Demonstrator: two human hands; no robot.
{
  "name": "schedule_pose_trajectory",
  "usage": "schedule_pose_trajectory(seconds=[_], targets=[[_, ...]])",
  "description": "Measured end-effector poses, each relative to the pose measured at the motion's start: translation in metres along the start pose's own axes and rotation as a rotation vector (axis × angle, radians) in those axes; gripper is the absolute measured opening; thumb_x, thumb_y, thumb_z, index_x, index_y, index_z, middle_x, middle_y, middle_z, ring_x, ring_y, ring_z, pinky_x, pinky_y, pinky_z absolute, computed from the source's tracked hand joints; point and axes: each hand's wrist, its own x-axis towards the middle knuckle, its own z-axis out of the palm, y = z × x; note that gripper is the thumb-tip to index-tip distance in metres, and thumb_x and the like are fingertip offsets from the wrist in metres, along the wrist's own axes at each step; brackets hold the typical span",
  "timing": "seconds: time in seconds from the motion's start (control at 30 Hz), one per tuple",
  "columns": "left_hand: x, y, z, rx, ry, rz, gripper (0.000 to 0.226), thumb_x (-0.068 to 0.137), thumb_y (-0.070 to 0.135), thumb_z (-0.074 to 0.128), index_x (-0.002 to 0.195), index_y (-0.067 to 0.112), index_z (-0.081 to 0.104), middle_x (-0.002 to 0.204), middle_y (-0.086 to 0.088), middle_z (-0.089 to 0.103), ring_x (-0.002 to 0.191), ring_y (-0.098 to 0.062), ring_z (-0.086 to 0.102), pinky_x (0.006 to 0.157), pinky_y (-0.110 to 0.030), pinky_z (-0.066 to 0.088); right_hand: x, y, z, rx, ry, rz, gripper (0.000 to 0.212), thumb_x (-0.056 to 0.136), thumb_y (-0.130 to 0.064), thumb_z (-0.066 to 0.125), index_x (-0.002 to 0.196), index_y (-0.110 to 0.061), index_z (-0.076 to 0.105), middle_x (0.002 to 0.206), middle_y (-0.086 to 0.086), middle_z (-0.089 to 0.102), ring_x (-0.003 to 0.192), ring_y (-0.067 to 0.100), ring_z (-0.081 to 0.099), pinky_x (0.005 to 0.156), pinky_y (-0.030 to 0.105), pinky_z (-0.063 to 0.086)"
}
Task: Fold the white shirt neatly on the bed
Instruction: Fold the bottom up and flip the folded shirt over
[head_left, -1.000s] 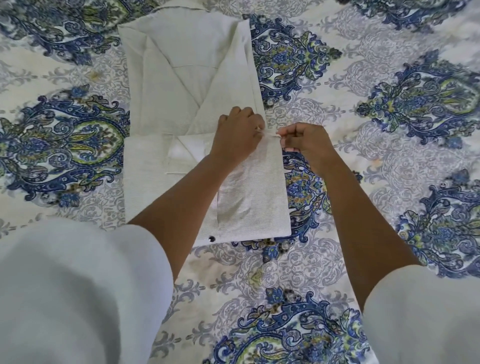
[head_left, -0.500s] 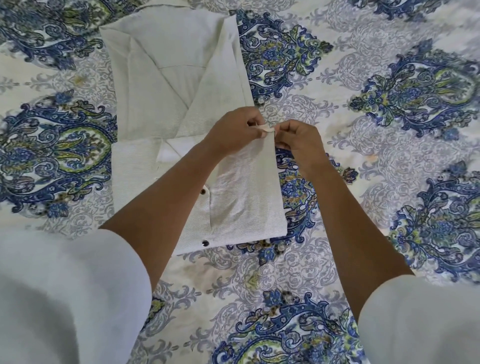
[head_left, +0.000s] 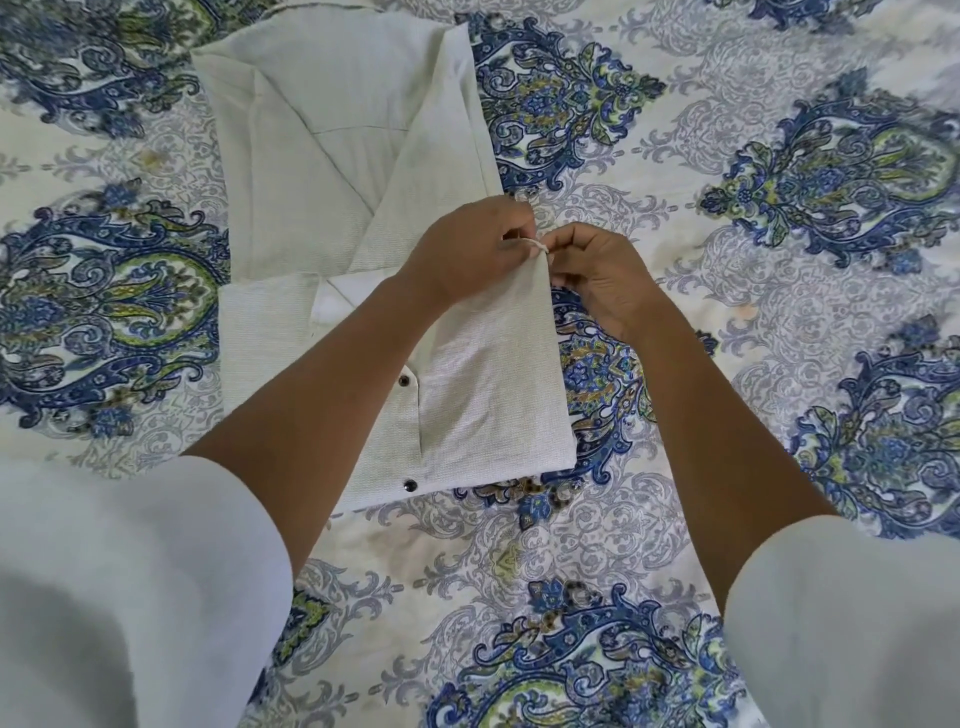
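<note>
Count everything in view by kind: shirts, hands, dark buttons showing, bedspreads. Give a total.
Shirts: 1, the white shirt
Hands: 2, the left hand and the right hand, both pinching the shirt's edge
Dark buttons showing: 2, upper button and lower button
Bedspreads: 1, the patterned bedspread
Total: 6

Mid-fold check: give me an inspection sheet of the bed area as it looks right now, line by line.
Surface: blue, green and grey paisley bedspread, lying flat under the work.
Job's things: textured white fabric shirt, partly folded, sides turned in, near end doubled over; two dark buttons showing.
Clutter: nothing seen.
Grippers: left hand and right hand both pinch one fold corner at the shirt's right edge.
Cables: nothing seen.
Surroundings: the bedspread fills the view; the person's white sleeves sit at the bottom corners.
</note>
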Motion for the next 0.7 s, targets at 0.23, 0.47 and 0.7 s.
schedule_pose_trajectory(seconds=[0.23,0.47,0.7], targets=[[0.011,0.001,-0.001,-0.474,0.007,-0.276,0.015,0.089,0.01,0.056,0.075,0.007,0.059,0.06,0.003,0.044,0.051,0.003,0.039,0.051,-0.013,0.028,0.011,-0.009,0.001,-0.022,-0.021,0.039,0.019,0.084,0.003,0.055,0.073,-0.011,0.062,0.056,-0.004,0.06,0.056,0.011,0.045,0.053,0.021,0.033],[-0.008,-0.006,0.002,-0.475,0.372,-0.358,0.013,0.09,0.008,0.049,0.085,0.008,0.061,0.08,0.002,0.061,0.079,-0.012,0.056,0.077,-0.028,0.043,0.002,-0.002,0.011,-0.339,0.471,-0.116,0.007,0.09,-0.008,0.055,0.087,-0.013,0.06,0.082,0.0,0.061,0.072,0.01,0.054,0.069,0.021,0.045],[-0.114,-0.022,-0.008,-0.104,0.734,-0.304,0.022,0.091,0.016,0.046,0.103,0.006,0.062,0.102,-0.006,0.06,0.097,-0.023,0.054,0.081,-0.034,0.044,-0.006,0.01,0.035,-0.316,0.43,0.089,0.01,0.088,-0.018,0.062,0.095,-0.012,0.065,0.098,0.002,0.063,0.086,0.012,0.055,0.068,0.011,0.045]])
